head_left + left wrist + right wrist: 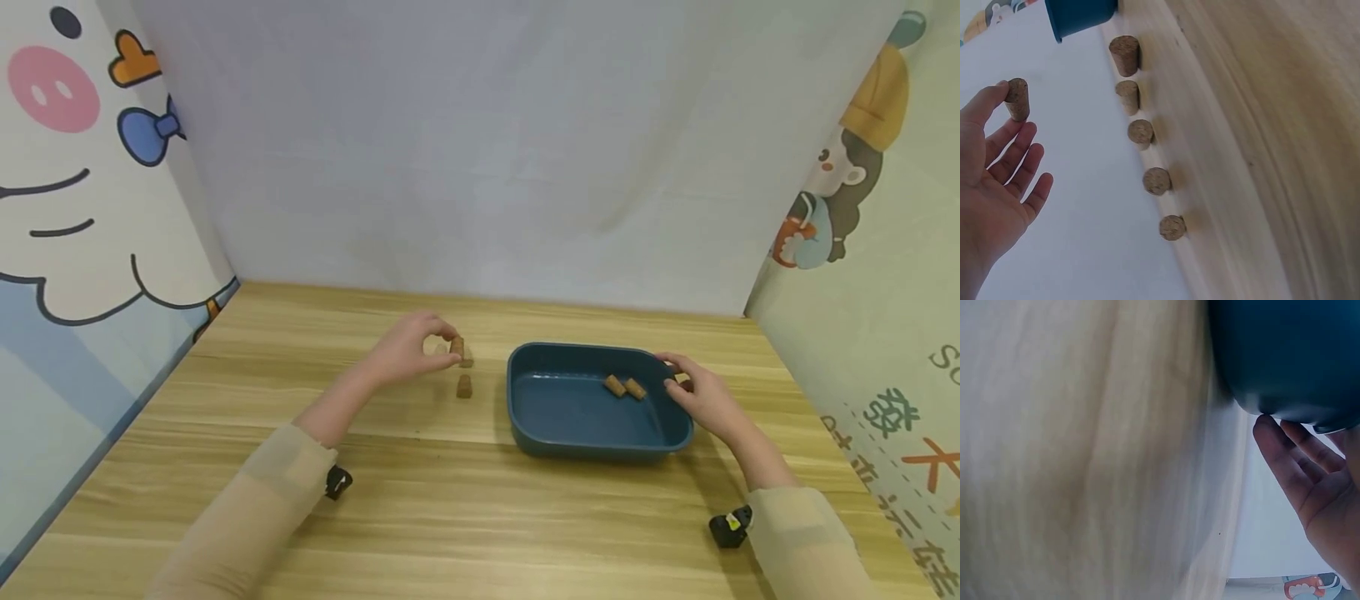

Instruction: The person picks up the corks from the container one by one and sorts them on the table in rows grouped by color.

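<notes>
My left hand (pixel 405 350) pinches a tapered cork stopper (pixel 1017 100) between thumb and index finger, above the table left of a dark blue container (pixel 600 450). The other fingers are spread and slightly bent in the left wrist view. Below the held cork, several more corks (pixel 1157 181) stand in a row on the table; in the head view the hand partly hides them. Two corks (pixel 615 385) lie on their sides inside the container. My right hand (pixel 703 398) holds the container's right end, fingers against the outer wall (pixel 1285 356) and thumb at the rim.
The wooden table (pixel 420 517) has a pale cloth (pixel 480 150) hanging behind it. Printed panels (pixel 82 167) stand at the left and right sides. A small black wrist camera (pixel 729 528) hangs at the right sleeve, another at the left.
</notes>
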The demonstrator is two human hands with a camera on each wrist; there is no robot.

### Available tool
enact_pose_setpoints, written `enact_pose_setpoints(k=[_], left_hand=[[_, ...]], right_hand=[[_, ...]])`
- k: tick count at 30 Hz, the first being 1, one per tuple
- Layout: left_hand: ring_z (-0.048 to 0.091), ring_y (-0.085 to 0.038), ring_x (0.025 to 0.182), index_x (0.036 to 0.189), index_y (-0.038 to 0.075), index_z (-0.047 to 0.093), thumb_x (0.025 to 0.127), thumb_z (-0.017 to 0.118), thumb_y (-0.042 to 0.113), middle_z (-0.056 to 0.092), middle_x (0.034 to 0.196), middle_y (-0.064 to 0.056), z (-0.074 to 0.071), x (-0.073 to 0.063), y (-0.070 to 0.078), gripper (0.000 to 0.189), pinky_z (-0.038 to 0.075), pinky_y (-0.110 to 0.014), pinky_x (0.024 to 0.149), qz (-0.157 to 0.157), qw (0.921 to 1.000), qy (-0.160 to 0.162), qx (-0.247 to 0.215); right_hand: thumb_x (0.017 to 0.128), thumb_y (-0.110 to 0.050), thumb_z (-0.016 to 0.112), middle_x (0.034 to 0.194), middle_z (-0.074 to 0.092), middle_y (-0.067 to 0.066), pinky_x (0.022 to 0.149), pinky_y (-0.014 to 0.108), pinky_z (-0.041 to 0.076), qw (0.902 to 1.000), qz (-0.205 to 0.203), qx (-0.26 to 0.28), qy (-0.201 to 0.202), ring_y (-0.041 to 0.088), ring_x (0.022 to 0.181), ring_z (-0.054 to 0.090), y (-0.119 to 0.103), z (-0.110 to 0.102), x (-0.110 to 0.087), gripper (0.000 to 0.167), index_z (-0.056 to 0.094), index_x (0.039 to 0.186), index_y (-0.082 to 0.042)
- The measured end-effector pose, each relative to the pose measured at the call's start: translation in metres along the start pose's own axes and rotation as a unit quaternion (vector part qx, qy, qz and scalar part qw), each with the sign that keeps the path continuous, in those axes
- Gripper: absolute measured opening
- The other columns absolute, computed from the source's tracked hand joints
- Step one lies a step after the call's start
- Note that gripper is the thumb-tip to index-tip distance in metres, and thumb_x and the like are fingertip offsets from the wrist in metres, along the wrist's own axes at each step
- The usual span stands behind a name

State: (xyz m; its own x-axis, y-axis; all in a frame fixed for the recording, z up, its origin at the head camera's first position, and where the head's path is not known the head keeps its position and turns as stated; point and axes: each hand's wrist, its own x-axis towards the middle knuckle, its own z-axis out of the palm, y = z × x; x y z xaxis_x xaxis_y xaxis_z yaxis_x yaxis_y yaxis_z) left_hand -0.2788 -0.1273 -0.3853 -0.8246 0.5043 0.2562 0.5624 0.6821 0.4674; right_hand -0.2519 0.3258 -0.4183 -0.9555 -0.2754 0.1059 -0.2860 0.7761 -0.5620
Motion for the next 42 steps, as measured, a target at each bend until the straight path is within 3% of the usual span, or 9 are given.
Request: enact_pose_setpoints(k=[5,10,19,24,29,34,42], left_hand=[[0.056,-0.027,0.101,0.112,0.006,0.067,0.086,0.07,0.031,0.062,0.104,-0.008,0.002,-0.003,-0.007,0.036,0.046,-0.042,0.09,-0.012,0.9999,-0.01,0.0],[0.058,-0.029,0.101,0.109,0.004,0.068,0.085,0.071,0.029,0.065,0.103,-0.009,0.008,-0.005,-0.016,0.035,0.046,-0.042,0.088,-0.01,0.9996,-0.022,0.011],[0.059,-0.025,0.094,0.109,0.004,0.069,0.083,0.073,0.028,0.066,0.098,-0.007,0.018,-0.013,-0.031,0.035,0.049,-0.039,0.082,-0.028,0.9976,-0.053,0.034],[0.061,-0.024,0.094,0.11,0.003,0.068,0.084,0.073,0.028,0.067,0.099,-0.008,0.021,-0.014,-0.036,0.037,0.051,-0.038,0.085,-0.044,0.9953,-0.077,0.037],[0.06,-0.021,0.094,0.113,0.003,0.067,0.085,0.071,0.03,0.065,0.1,-0.007,0.023,-0.015,-0.039,0.039,0.051,-0.037,0.086,-0.08,0.9898,-0.113,0.032],[0.057,-0.016,0.09,0.113,0.006,0.067,0.085,0.071,0.033,0.061,0.096,-0.002,0.027,-0.016,-0.041,0.039,0.048,-0.036,0.085,-0.092,0.9868,-0.131,0.029],[0.055,-0.017,0.088,0.115,0.003,0.065,0.087,0.069,0.031,0.057,0.095,-0.005,0.026,-0.016,-0.037,0.039,0.049,-0.034,0.08,-0.104,0.9843,-0.143,0.003]], right_hand=[[0.1,-0.015,0.046,0.128,0.049,0.032,0.071,0.044,0.052,0.9998,-0.012,0.012,-0.004,0.042,0.101,0.06,0.003,-0.001,-0.002,0.043,0.04,0.142,-0.005],[0.103,-0.017,0.039,0.14,0.041,0.027,0.094,0.059,0.042,0.9994,-0.013,0.032,-0.009,0.045,0.125,0.042,0.006,0.001,-0.002,0.043,0.038,0.144,-0.006],[0.102,-0.015,0.038,0.132,0.044,0.034,0.089,0.06,0.044,0.9993,-0.022,0.031,0.0,0.049,0.116,0.048,0.005,0.004,-0.004,0.045,0.033,0.145,-0.001],[0.102,-0.014,0.037,0.138,0.038,0.034,0.091,0.06,0.043,0.9994,-0.02,0.026,-0.003,0.049,0.121,0.043,0.006,0.004,-0.004,0.046,0.032,0.145,0.002],[0.102,-0.014,0.037,0.139,0.037,0.035,0.092,0.061,0.042,0.9996,-0.019,0.019,-0.002,0.05,0.122,0.042,0.006,0.005,-0.003,0.045,0.033,0.144,0.004],[0.102,-0.014,0.035,0.141,0.036,0.033,0.094,0.061,0.041,0.9997,-0.019,0.017,-0.002,0.048,0.123,0.04,0.007,0.006,-0.002,0.045,0.033,0.144,0.003],[0.102,-0.015,0.034,0.139,0.037,0.034,0.094,0.061,0.04,0.9998,-0.013,0.015,-0.004,0.049,0.123,0.041,0.006,0.006,-0.002,0.045,0.033,0.144,0.002]])
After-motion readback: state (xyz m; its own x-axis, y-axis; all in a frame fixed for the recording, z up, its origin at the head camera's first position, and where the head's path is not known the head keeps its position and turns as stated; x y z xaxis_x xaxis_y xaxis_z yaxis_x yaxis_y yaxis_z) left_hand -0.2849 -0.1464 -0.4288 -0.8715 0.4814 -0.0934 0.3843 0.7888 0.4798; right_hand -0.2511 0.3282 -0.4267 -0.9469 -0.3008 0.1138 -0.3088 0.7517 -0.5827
